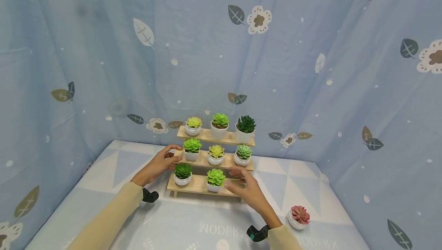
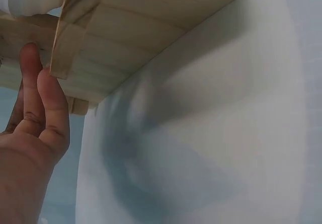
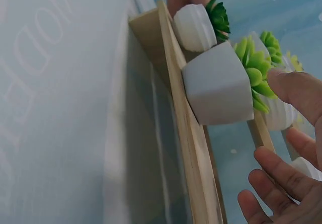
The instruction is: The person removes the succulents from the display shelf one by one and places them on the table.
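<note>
A three-tier wooden plant stand [image 1: 198,182] holds several small potted succulents. My left hand [image 1: 155,169] grips the left end of its middle shelf; in the left wrist view, fingers [image 2: 48,95] reach up against the wood from below. On the bottom shelf, a bright green succulent in a white angular pot [image 1: 215,181] stands beside my right hand [image 1: 249,190]. That hand's fingers are spread and loosely bent, holding nothing. Its thumb is close to the leaves; whether it touches them I cannot tell. Left of that pot sits a dark green succulent in a round white pot [image 1: 182,175].
A pink succulent in a white pot [image 1: 298,217] stands apart on the table at the right. The patterned tablecloth [image 1: 179,223] spreads around the stand. Behind it hangs a blue curtain [image 1: 203,69] with leaf and flower prints.
</note>
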### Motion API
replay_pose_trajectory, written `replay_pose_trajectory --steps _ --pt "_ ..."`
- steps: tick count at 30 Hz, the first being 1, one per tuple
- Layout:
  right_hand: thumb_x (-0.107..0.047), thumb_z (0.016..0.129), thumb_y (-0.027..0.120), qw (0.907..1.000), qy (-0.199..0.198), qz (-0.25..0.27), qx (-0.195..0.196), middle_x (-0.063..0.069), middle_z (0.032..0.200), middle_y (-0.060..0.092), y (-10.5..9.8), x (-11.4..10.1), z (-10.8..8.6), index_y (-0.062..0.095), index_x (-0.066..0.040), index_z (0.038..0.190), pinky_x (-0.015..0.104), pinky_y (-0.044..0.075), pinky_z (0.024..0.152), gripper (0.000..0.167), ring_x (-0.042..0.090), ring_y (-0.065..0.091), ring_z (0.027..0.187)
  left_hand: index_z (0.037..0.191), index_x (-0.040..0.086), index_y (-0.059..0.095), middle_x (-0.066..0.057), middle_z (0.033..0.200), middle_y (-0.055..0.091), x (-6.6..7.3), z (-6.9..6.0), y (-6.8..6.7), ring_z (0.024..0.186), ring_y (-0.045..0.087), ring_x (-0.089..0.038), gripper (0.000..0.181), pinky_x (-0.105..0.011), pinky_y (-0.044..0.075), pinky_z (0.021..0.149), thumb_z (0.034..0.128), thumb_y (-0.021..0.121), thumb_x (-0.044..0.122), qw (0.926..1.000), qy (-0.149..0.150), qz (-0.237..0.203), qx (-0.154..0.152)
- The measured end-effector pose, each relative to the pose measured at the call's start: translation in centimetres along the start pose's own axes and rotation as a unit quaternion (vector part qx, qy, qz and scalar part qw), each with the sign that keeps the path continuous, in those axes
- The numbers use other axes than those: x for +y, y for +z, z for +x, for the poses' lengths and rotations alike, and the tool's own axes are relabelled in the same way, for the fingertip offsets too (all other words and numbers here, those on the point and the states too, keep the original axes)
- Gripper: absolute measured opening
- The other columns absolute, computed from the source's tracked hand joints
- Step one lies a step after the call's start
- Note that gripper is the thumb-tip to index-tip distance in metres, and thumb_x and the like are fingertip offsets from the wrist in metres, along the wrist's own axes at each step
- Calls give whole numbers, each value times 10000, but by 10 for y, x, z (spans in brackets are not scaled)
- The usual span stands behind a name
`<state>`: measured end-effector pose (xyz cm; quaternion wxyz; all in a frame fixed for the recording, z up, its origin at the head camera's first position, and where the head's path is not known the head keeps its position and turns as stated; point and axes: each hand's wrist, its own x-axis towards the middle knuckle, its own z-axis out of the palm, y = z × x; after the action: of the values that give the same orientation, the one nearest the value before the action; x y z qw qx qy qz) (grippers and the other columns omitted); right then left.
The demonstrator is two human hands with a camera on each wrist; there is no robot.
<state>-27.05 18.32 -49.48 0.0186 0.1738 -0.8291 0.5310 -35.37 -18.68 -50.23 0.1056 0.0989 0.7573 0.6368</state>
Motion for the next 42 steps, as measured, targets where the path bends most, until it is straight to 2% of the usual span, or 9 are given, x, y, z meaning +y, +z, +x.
replay_pose_trajectory --steps 5,11,19,25,30,37,42 --pt "-279 921 816 9997 14 91 -208 80 1375 577 9 -2 4 514 -192 1471 537 429 1057 633 277 554 1263 1441 281 490 -166 1239 570 1 -1 -1 1061 597 -301 581 -444 531 887 953 721 497 10000 -68 22 31" --pt "-363 895 833 9995 -8 -122 -296 -4 1340 581 20 -4 6 531 -256 1450 462 463 1031 641 189 554 1244 1443 285 492 -171 1243 572 0 -4 -1 1030 607 -312 575 -459 536 892 960 704 512 10000 58 59 -42" --pt "-428 886 827 9990 85 -183 -408 47 1363 558 32 -4 7 486 -240 1505 464 484 1020 731 230 580 1229 1443 312 491 -165 1236 565 -5 -5 2 1005 610 -307 561 -452 544 882 964 693 521 9999 10 107 -21" --pt "-400 878 842 9992 15 -139 -362 13 1276 612 38 -4 12 480 -197 1513 400 522 959 758 193 631 1134 1453 287 480 -170 1253 558 -4 -2 1 1016 599 -313 575 -457 542 878 969 688 520 9999 38 143 -7" --pt "-395 863 857 9993 92 -229 -295 -27 1217 617 41 -4 14 497 -255 1493 351 523 894 739 152 623 1048 1452 301 484 -170 1280 555 -2 -3 2 1027 606 -312 580 -458 540 889 962 691 531 9999 -19 134 1" --pt "-321 850 881 9995 85 -50 -311 36 1199 647 41 -5 16 532 -172 1460 348 548 853 718 184 658 1009 1450 294 485 -193 1264 560 -3 -3 1 1011 598 -313 561 -453 542 870 972 690 504 10000 12 23 28" --pt "-326 833 894 9992 225 38 -338 23 1176 655 41 -5 16 567 -173 1424 310 555 828 693 174 673 978 1443 295 493 -192 1263 563 -3 -2 1 1005 603 -314 586 -454 542 869 949 709 524 10000 -32 12 64"
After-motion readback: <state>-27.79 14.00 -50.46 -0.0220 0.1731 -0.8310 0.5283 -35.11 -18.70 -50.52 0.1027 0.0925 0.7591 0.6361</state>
